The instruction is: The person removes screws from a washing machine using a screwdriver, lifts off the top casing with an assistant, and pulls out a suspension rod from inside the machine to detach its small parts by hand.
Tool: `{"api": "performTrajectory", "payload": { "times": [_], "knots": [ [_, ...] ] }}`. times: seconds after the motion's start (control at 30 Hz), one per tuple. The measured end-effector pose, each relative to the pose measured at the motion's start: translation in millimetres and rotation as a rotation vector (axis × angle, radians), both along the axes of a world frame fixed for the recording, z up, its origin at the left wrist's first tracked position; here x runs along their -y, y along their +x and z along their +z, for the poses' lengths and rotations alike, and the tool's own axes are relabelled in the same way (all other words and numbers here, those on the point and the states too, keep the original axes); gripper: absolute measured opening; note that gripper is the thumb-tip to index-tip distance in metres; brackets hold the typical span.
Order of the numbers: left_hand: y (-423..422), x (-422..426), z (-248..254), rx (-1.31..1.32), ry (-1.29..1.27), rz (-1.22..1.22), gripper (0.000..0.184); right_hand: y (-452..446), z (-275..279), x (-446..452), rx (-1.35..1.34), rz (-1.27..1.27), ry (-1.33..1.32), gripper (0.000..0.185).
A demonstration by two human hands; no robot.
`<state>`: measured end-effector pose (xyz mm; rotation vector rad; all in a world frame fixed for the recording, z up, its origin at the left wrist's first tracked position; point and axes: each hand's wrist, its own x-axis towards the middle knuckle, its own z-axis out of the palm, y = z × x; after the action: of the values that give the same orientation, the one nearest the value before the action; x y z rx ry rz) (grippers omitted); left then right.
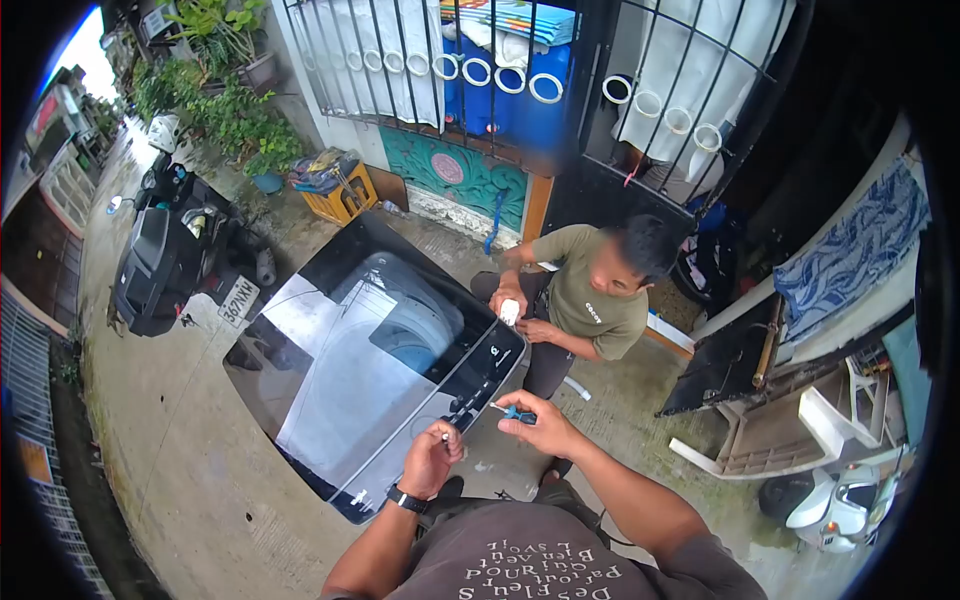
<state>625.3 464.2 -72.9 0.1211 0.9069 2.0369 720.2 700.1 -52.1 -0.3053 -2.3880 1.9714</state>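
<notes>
A top-loading washing machine [340,430] with a dark, glossy see-through lid stands in front of me. My right hand [550,428] is closed around a screwdriver [519,414] with a blue and black handle, its short tip pointing left over the control panel [470,402]. Close to the panel's near edge, my left hand [432,460] is pinched shut. A small pale bit shows at its fingertips, too small to name. Across the machine's right corner, a co-worker [590,290] holds a white object [510,312] near the lid, its kind unclear.
A parked motorcycle [180,250] stands at the left. Behind the machine is a yellow crate [342,195] with cloths on top. Plastic chairs [800,430] lie at the right, near a small white toy-like scooter [835,510]. A white pipe piece [577,388] lies on the concrete.
</notes>
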Motion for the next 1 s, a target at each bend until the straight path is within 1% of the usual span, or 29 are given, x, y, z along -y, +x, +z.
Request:
{"api": "performTrajectory", "payload": {
  "times": [0.03,0.1,0.17,0.23,0.27,0.3,0.37,0.4,0.47,0.53,0.57,0.6,0.7,0.73,0.77,0.83,0.87,0.93,1.0],
  "knots": [
    [-3,-13,0,-0.002,-0.004,0.035,0.021,-5,-5,-34,0.156,-0.002,-0.132,0.042],
    [2,-28,4,-0.047,0.043,0.208,0.021,-22,-23,-94,0.157,-0.011,-0.122,0.038],
    [4,-47,21,-0.023,0.088,0.309,0.018,-45,-23,-135,0.235,0.031,-0.019,0.037],
    [6,-63,34,0.113,0.147,0.454,0.014,-78,-21,-163,0.259,0.152,0.023,0.036],
    [9,-69,34,0.168,0.133,0.483,0.009,-95,-24,-173,0.283,0.227,0.054,0.035],
    [13,-77,36,0.166,0.134,0.52,0.009,-111,-35,-184,0.283,0.264,0.056,0.035],
    [22,-93,39,0.318,-0.047,0.588,0.013,-139,-64,-198,0.258,0.418,-0.009,0.035],
    [29,-96,28,0.334,-0.045,0.631,0.017,-151,-71,-202,0.281,0.463,-0.022,0.035],
    [47,-97,7,0.348,-0.121,0.718,0.014,-162,-83,-203,0.304,0.506,-0.016,0.035],
    [61,-96,-21,0.403,-0.19,0.819,0.011,-173,-85,-210,0.318,0.565,0.091,0.034],
    [71,-91,-32,0.447,-0.24,0.883,0.011,-176,-87,-214,0.331,0.57,0.087,0.034],
    [81,-88,-38,0.398,-0.313,0.914,0.008,-178,-87,-215,0.268,0.573,0.104,0.034],
    [90,-86,-39,0.447,-0.373,0.952,0.008,-197,-82,-218,0.163,0.636,0.226,0.036],
    [90,-93,-41,0.412,-0.436,0.944,0.01,-203,-86,-218,0.164,0.721,0.237,0.037],
    [86,-104,-37,0.42,-0.442,0.951,0.01,-208,-89,-218,0.165,0.81,0.247,0.038],
    [70,-131,-23,0.368,-0.393,0.758,0.014,-215,-90,-217,0.126,0.798,0.23,0.039],
    [61,-153,-13,0.365,-0.422,0.686,0.018,-221,-94,-219,0.11,0.817,0.242,0.039],
    [46,-196,-7,0.361,-0.428,0.582,0.023,-231,-93,-223,0.093,0.875,0.246,0.042],
    [34,-237,-11,0.433,-0.329,0.507,0.028,-238,-91,-227,0.107,0.942,0.223,0.042]
  ]
}}
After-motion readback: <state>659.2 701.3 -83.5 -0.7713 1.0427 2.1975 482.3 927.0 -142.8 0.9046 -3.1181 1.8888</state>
